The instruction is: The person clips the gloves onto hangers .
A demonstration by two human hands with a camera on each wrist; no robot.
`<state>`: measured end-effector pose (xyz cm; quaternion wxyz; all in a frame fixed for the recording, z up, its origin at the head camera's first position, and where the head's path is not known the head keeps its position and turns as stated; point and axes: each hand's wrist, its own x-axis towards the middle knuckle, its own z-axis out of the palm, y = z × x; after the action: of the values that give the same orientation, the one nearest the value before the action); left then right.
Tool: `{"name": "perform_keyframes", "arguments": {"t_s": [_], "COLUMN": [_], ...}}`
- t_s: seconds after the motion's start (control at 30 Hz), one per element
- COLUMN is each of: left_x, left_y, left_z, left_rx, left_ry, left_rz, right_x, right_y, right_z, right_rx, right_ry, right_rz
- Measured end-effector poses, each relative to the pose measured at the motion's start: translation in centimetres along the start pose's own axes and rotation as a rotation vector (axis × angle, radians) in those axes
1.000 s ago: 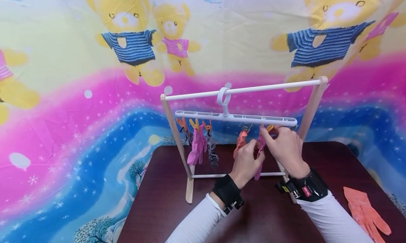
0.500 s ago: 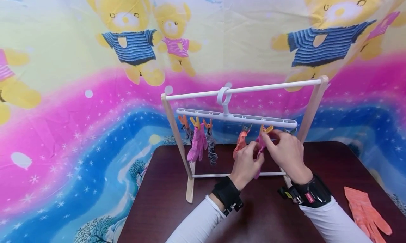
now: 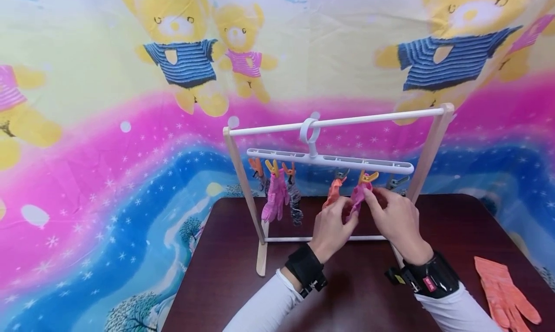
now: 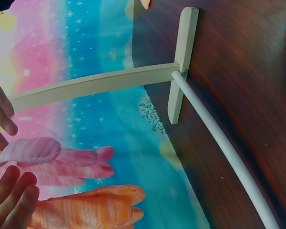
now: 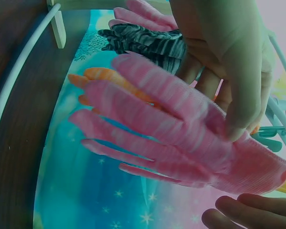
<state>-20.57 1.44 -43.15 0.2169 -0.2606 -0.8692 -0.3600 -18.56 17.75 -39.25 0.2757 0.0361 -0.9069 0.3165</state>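
Observation:
A pink glove hangs by its cuff from a yellow clothespin under the right half of a white hanger. My left hand pinches this glove, its thumb pressed on the pink fabric in the right wrist view. My right hand is beside the cuff, just below the clothespin, its fingers extended close to the glove's edge. An orange glove hangs just left, partly behind my left hand. A grey clothespin hangs at the hanger's right end.
The hanger hooks over the top bar of a wood-and-white rack on a dark table. On its left half hang another pink glove and dark patterned gloves. A loose orange glove lies at the table's right side.
My right hand has moved down and slightly right from the yellow clothespin, leaving it uncovered. My left hand stays on the pink glove, slightly lower.

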Motion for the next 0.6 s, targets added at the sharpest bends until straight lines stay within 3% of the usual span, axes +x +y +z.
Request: {"name": "perform_keyframes", "arguments": {"t_s": [0.3,0.6], "left_x": [-0.9,-2.4], "left_y": [-0.7,-1.5], "left_z": [-1.1,-1.9], "left_rx": [-0.017,-0.024], "left_ry": [-0.015,-0.034], "left_rz": [-0.016,-0.049], "right_x": [-1.1,-2.6], "right_y": [0.8,1.7], "right_z": [0.4,0.3], "right_rx": [0.020,0.037], "right_ry": [0.091,0.112], "right_rz": [-0.056,-0.015]}}
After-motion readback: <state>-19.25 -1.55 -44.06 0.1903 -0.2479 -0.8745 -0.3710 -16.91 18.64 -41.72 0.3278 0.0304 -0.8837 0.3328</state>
